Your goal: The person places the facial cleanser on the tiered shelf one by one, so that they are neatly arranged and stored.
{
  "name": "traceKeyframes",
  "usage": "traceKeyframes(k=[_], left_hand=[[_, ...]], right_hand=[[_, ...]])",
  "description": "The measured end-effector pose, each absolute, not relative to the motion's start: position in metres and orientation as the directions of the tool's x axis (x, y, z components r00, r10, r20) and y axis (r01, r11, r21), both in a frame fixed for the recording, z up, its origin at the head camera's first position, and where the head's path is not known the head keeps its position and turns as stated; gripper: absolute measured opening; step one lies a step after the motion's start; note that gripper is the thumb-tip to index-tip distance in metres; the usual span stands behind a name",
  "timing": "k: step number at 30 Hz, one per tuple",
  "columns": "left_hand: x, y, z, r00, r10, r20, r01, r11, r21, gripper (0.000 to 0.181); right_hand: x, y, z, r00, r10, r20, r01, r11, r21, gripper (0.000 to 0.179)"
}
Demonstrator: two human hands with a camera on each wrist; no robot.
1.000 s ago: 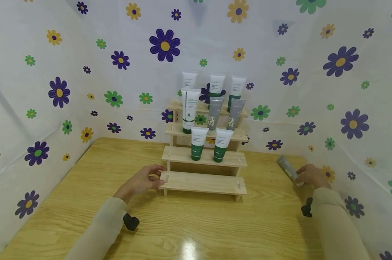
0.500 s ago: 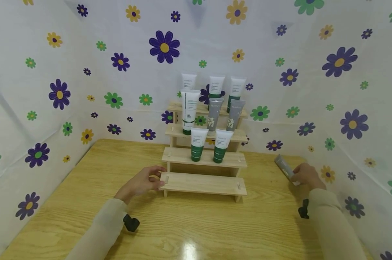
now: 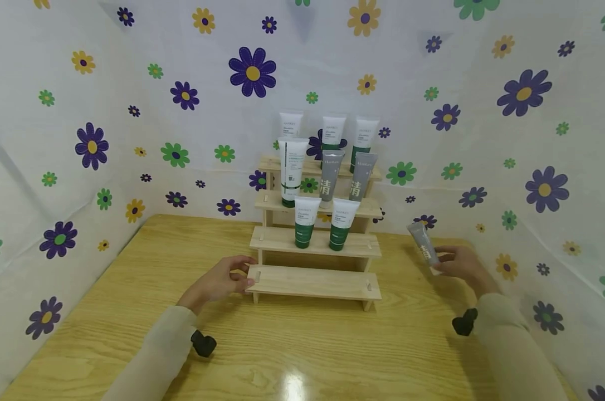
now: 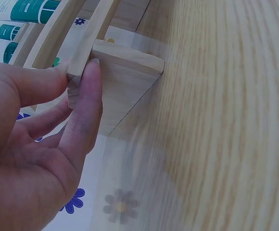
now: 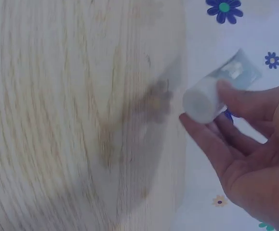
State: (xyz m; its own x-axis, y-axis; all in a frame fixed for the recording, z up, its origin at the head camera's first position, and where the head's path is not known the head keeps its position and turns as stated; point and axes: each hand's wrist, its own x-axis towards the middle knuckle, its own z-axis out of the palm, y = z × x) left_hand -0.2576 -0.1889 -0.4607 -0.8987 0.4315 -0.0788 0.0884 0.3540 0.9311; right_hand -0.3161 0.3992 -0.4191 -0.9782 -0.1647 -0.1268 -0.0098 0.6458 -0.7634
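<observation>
My left hand pinches the left end of the lowest step of a wooden display rack; in the left wrist view, thumb and fingers close on the board's corner. At the right, my right hand holds a grey squeeze tube near its white cap, tilted with its flat end up and to the left. The right wrist view shows the tube's white cap between thumb and fingers, somewhat blurred.
On the rack's upper steps stand several tubes: white-and-green ones, a tall white one and two grey ones. The wooden table meets flower-printed cloth at the back and sides.
My right hand has lifted the grey tube from the table and moved it left, tipping it more upright. The left hand stays on the rack's lowest step.
</observation>
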Motion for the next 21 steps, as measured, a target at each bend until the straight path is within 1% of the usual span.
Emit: traceKeyframes(k=[5, 10, 17, 21], left_hand=[[-0.257, -0.187, -0.459, -0.899, 0.43, -0.081, 0.084, 0.352, 0.932, 0.051], [-0.258, -0.188, -0.46, -0.899, 0.431, -0.078, 0.089, 0.354, 0.931, 0.051], [-0.257, -0.187, -0.46, -0.9, 0.427, -0.09, 0.075, 0.353, 0.933, 0.052], [-0.257, -0.187, -0.46, -0.9, 0.427, -0.091, 0.072, 0.35, 0.934, 0.052]], right_hand=[[-0.31, 0.388, -0.416, -0.963, -0.267, -0.038, -0.117, 0.542, -0.832, 0.069], [-0.303, 0.37, -0.41, -0.95, -0.308, 0.044, -0.203, 0.507, -0.838, 0.068], [-0.293, 0.34, -0.401, -0.952, -0.287, 0.104, -0.246, 0.52, -0.818, 0.065], [-0.291, 0.324, -0.399, -0.939, -0.316, 0.135, -0.292, 0.528, -0.798, 0.065]])
